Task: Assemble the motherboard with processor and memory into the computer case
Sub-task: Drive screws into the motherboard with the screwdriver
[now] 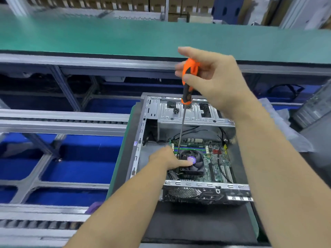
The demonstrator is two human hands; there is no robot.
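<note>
In the open grey metal computer case (152, 111) the left hand (167, 159) rests on the black cooler fan (192, 162) of the green motherboard (215, 163), fingers together, while the right hand (213, 77) grips an orange-and-black-handled screwdriver (187, 81), standing nearly upright, tip at the fan's far-left corner

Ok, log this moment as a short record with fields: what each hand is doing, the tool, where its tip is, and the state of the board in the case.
right hand: right hand grips the orange and black handle of the screwdriver, held near upright
left hand: left hand rests on the CPU cooler fan, fingers fairly straight
tool tip: shaft runs down to the fan's far left corner, beside the left hand
board: motherboard lies inside the open computer case
memory: memory sticks seated beyond the fan
screw: hidden, cannot tell
</note>
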